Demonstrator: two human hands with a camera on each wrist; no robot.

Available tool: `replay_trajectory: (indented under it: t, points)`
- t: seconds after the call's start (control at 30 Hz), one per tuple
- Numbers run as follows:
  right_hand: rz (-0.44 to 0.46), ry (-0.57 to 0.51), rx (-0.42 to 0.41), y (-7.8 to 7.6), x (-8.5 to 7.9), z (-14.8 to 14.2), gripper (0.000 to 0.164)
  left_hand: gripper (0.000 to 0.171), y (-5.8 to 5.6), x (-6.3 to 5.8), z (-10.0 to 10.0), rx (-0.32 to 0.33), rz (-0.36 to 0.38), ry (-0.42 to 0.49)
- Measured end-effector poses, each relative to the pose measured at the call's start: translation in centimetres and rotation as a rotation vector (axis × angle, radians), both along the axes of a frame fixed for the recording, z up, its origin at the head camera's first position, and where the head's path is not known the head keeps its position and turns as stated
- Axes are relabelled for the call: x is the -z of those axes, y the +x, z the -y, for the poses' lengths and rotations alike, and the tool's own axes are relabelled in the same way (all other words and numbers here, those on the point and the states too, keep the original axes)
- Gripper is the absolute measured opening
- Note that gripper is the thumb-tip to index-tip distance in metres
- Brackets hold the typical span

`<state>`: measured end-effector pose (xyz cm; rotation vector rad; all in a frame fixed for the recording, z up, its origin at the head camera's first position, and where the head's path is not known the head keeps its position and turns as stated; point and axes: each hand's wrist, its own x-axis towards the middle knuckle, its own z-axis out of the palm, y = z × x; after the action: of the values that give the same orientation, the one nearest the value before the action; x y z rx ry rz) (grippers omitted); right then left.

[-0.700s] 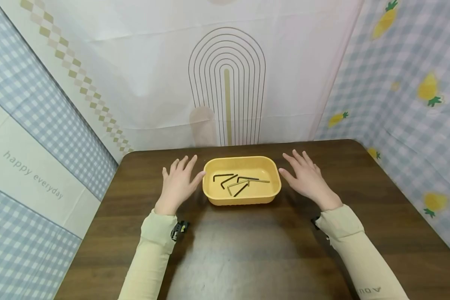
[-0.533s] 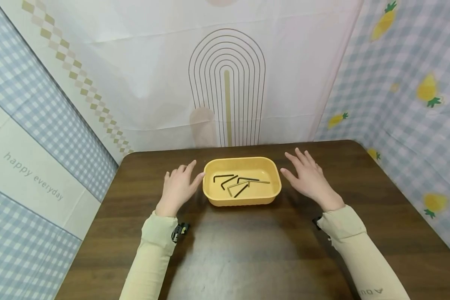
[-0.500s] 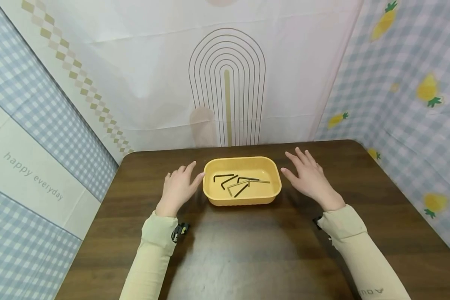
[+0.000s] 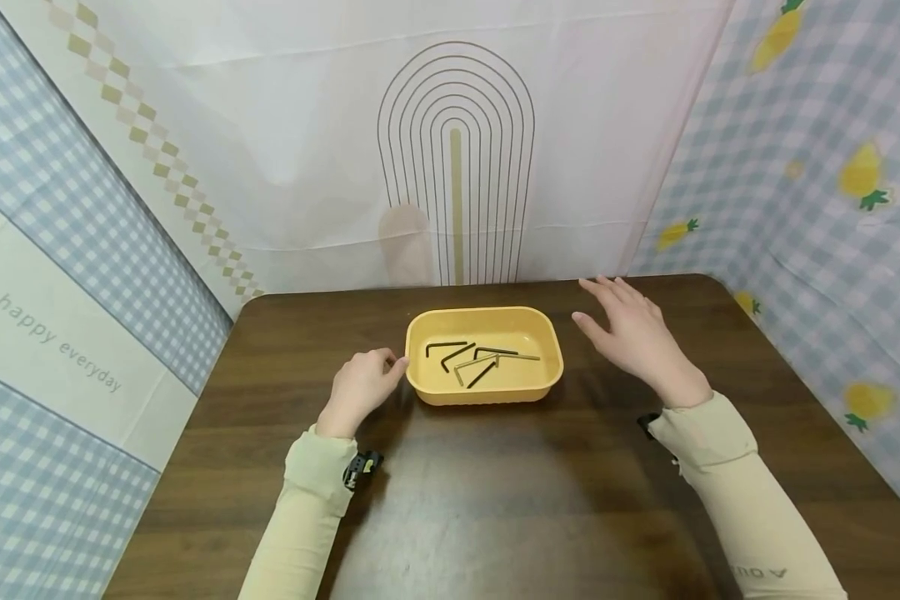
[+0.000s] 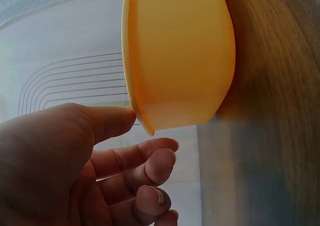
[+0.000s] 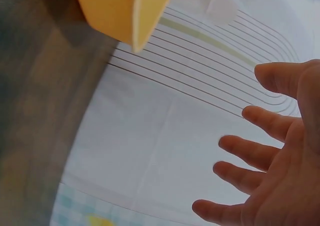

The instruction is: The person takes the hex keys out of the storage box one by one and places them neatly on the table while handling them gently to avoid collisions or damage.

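A yellow plastic bin (image 4: 484, 398) sits on the dark wooden table, holding several L-shaped hex keys (image 4: 450, 343), some black and some brass-coloured. At the bin's left end is my left hand (image 4: 360, 389). In the left wrist view its thumb (image 5: 112, 123) is right at the rim near the corner, while the bent fingers (image 5: 162, 163) lie just outside the end wall, a small gap showing. Off the bin's right end, my right hand (image 4: 641, 342) hovers apart from it, palm toward it. Its fingers (image 6: 250, 153) are spread and hold nothing.
The brown table (image 4: 480, 500) reaches back to a white cloth backdrop (image 4: 307, 167) with an arch print. Blue checked cloth (image 4: 832, 275) with pineapples hangs on the right. Another checked cloth (image 4: 67, 475) hangs along the left.
My left hand's fingers have gone from spread to bent and drawn in by the bin's left end. My right hand has moved slightly right and farther back. The bin and hex keys keep their arrangement.
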<state>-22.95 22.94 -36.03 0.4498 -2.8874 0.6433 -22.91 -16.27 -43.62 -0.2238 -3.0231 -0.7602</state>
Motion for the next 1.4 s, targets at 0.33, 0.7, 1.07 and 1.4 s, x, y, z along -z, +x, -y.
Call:
replay_trajectory:
  t: [0.33,0.7,1.07,1.4]
  points:
    - [-0.034,0.004,-0.034,-0.6,-1.2,1.0,0.051,0.028,-0.1,0.0,-0.2,0.030,-0.024,0.021]
    - [0.003,0.044,-0.127,-2.3,-1.2,3.6,0.042,0.026,-0.1,-0.2,-0.2,0.029,-0.033,0.029]
    - [0.047,0.095,-0.191,-3.6,0.0,5.4,0.037,0.025,-0.1,0.4,-0.5,0.025,-0.021,0.044]
    - [0.153,0.079,-0.217,-4.6,1.4,6.3,0.035,0.024,0.0,0.6,-0.2,0.009,-0.033,0.069]
